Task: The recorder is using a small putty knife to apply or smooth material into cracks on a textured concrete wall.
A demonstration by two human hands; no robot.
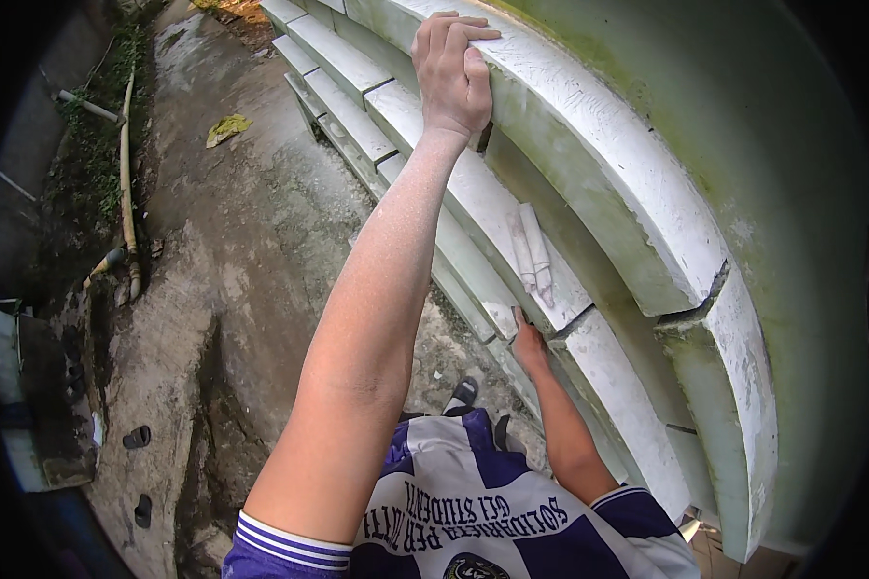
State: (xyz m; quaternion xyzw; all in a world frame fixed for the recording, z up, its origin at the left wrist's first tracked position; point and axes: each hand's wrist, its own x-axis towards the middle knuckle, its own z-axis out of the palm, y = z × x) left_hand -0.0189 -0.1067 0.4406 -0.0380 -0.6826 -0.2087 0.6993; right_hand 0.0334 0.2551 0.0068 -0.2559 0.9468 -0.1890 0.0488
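My left hand (452,77), dusted white like its forearm, is at the far end of the curved top ledge (608,125). Its bent fingers press together over the ledge's whitened surface; whatever they may hold is hidden under them. Lower down, my right hand (529,349) grips the edge of a lower ledge (483,299), with the thumb on top and the other fingers mostly hidden. Two whitish, rolled or folded strips (529,253) lie side by side on the middle ledge, just beyond my right hand.
The stepped, pale green ledges are split by gaps (690,314) and curve along my right. A stained concrete path (251,232) runs on the left, with a yellow crumpled scrap (228,129), a pipe (126,174) and loose dark sandals (137,437). My sandalled foot (462,396) stands close to the ledges.
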